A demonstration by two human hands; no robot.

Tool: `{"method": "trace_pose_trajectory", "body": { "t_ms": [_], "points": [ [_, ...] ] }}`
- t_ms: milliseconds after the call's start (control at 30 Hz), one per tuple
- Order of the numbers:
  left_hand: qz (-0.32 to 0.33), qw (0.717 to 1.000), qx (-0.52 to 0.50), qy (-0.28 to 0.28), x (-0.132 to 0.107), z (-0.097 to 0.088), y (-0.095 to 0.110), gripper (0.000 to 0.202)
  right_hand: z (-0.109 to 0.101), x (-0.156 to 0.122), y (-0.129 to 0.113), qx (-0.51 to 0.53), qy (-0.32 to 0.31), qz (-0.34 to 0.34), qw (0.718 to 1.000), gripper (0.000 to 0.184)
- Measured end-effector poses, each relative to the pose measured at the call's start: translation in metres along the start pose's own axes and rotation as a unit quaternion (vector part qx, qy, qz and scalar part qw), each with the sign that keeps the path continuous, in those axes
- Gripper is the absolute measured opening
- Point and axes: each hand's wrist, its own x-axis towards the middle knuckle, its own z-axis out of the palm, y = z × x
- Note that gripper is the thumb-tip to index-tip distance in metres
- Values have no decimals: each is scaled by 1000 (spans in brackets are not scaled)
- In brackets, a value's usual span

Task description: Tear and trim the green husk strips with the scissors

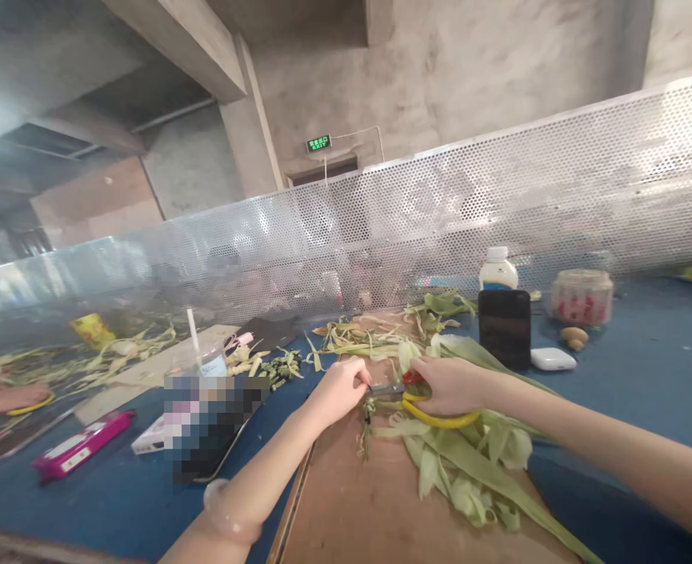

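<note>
My right hand (pixel 443 385) grips yellow-handled scissors (pixel 448 420), their blades pointing left across a wooden board (pixel 357 501). Close to the blade tips, my left hand (pixel 342 385) is closed in a pinch; what sits between its fingers is too small to make out. Just under the blades lies a little knotted bundle of green strips (pixel 367 429). Pale green corn husks (pixel 469 462) spread over the board below and beside my right hand. More husk strips (pixel 374 337) lie at the board's far end.
A dark phone (pixel 504 329) stands upright near a white bottle (pixel 498 270), a white case (pixel 552 359) and a clear jar (pixel 581 299). At left are a magenta pack (pixel 87 445), a cup with a straw (pixel 211 359) and another person's hand (pixel 8 398). Perforated metal (pixel 393 219) borders the blue table.
</note>
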Motion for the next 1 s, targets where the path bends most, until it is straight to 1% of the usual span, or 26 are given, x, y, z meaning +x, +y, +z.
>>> {"method": "trace_pose_trajectory", "body": {
  "t_ms": [100, 200, 367, 633, 833, 1000],
  "points": [
    [-17, 1000, 0, -5, -2, -3, 3, 15, 4, 0, 0, -8, 5, -20, 1000, 46],
    [-32, 999, 4, -10, -3, -5, 4, 16, 6, 0, 1, -11, 1, -22, 1000, 45],
    [-32, 999, 16, -15, -3, -6, 5, 15, 9, -3, -1, -11, 14, -41, 999, 42],
    [-37, 999, 16, -28, -6, -4, 5, 15, 15, -4, -4, -28, 30, -42, 998, 38],
    [-42, 998, 25, -32, -5, -6, 9, 13, 13, -7, -7, -25, 27, -38, 999, 31],
    [-28, 999, 14, -20, -6, -4, 9, 14, 8, -8, -8, -6, 17, -40, 999, 28]
  ]
}}
